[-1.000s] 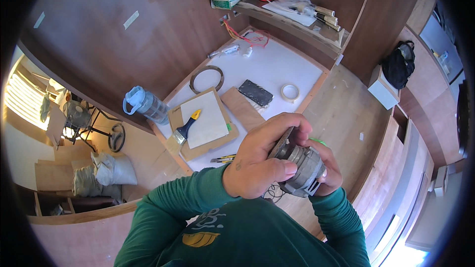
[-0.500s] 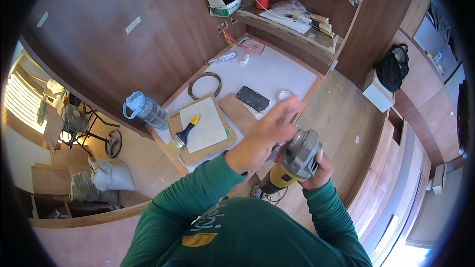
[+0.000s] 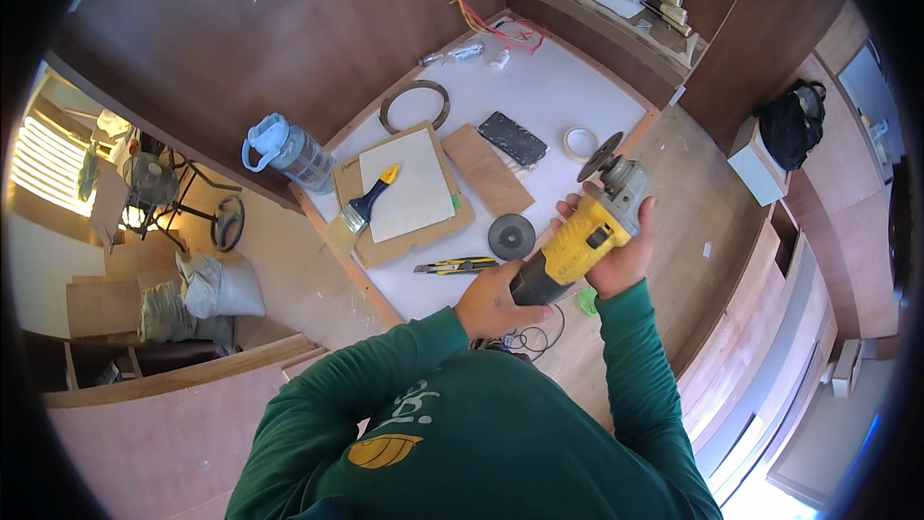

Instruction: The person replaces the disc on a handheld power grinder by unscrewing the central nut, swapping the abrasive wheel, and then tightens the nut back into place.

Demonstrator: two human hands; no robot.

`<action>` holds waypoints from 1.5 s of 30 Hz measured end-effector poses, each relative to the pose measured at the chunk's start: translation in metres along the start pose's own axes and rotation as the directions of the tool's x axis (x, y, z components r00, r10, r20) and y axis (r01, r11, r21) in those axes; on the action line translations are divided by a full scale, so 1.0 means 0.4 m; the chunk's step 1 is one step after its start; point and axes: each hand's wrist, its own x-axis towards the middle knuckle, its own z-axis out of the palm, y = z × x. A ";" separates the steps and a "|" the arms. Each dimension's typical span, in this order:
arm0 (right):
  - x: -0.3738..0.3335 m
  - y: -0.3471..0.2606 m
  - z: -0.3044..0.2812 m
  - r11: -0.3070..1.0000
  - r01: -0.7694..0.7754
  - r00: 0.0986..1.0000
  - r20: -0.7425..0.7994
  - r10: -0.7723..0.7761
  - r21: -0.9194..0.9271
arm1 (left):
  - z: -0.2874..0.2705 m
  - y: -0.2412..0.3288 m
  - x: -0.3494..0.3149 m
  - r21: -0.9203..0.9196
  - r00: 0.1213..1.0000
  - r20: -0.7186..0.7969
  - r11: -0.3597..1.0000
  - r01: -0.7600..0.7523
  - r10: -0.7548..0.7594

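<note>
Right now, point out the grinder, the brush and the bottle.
Grinder (image 3: pixel 576 242): head view, on its yellow body.
Brush (image 3: pixel 368 202): head view, on its dark handle.
Bottle (image 3: pixel 302 162): head view, on its see-through body.

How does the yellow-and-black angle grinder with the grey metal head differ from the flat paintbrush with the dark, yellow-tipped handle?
Pose: the angle grinder is held by the left hand and the right hand, while the paintbrush lies partly on the white sheet.
Size: the angle grinder looks bulkier; the paintbrush is slimmer.
Look: the angle grinder carries a round dark disc; the paintbrush ends in pale bristles.
Both share yellow and dark colouring.
</note>
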 end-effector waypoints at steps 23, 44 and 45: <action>-0.399 0.174 -0.909 0.209 -0.763 0.645 -0.745 0.171 -0.612 | -0.036 -0.323 0.177 -0.178 0.861 -0.374 0.938 0.298 -0.345; -0.166 0.282 -1.035 -0.258 -0.559 0.736 -0.615 0.283 -0.788 | -0.070 -0.322 0.145 0.491 0.883 -0.392 0.754 0.437 -0.257; -0.155 0.291 -1.014 -0.253 -0.566 0.731 -0.619 0.287 -0.785 | -0.071 -0.326 0.143 0.501 0.883 -0.404 0.749 0.434 -0.241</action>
